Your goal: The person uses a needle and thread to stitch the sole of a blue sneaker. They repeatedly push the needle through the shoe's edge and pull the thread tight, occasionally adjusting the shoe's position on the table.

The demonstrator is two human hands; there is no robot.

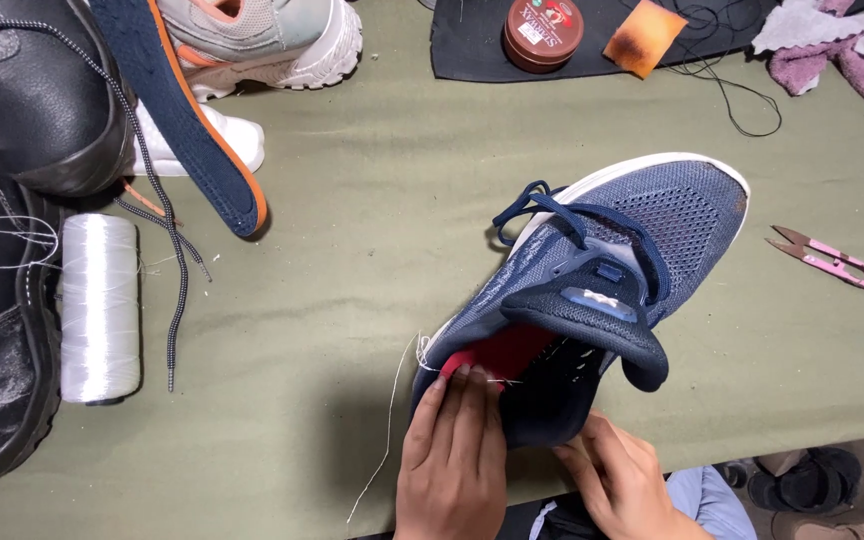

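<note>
A blue mesh sneaker with a white sole and dark blue laces lies on its side on the green table, toe pointing far right. Its collar faces me, showing a red lining. My left hand presses on the heel collar with fingers closed over it. My right hand grips the lower heel edge from the right. A thin white thread trails from the heel down across the table.
A white thread spool lies at the left beside black boots. A blue-orange insole and pale sneakers lie at the back left. Pink thread snips rest at the right. A round wax tin, an orange sponge and a cloth lie at the back.
</note>
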